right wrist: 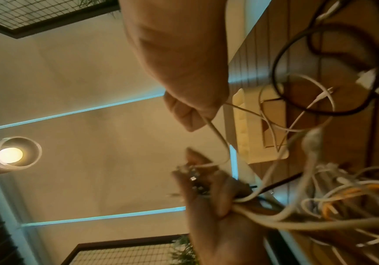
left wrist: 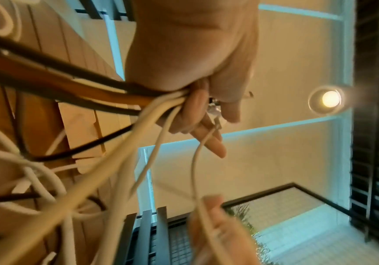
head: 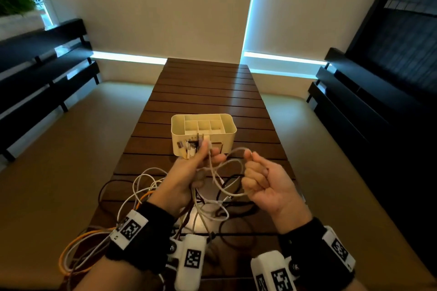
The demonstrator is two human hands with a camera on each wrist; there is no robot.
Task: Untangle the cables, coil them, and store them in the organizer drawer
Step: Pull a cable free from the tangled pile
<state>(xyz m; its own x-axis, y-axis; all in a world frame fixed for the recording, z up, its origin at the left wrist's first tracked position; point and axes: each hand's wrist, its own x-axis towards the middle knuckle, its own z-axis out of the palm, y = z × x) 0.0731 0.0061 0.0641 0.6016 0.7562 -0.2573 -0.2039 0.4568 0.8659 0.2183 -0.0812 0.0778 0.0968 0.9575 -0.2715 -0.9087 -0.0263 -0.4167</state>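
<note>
My left hand [head: 198, 165] grips a bundle of cable ends [head: 192, 146], their plugs sticking up in front of the cream organizer [head: 227, 136]. In the left wrist view the left hand [left wrist: 197, 100] is curled round white, black and orange cables [left wrist: 125, 100]. My right hand [head: 255, 172] pinches a thin white cable [head: 233, 151] between thumb and forefinger; that cable loops across to the left hand. The right wrist view shows the right hand [right wrist: 191, 107] pinching the thin white cable [right wrist: 215, 132]. A tangle of white, black and orange cables [head: 146, 186] lies on the wooden table [head: 208, 92] below my hands.
The organizer stands mid-table with several open compartments on top. Dark benches [head: 42, 71] run along both sides of the slatted table. Orange and white cables [head: 75, 250] hang over the table's near left edge.
</note>
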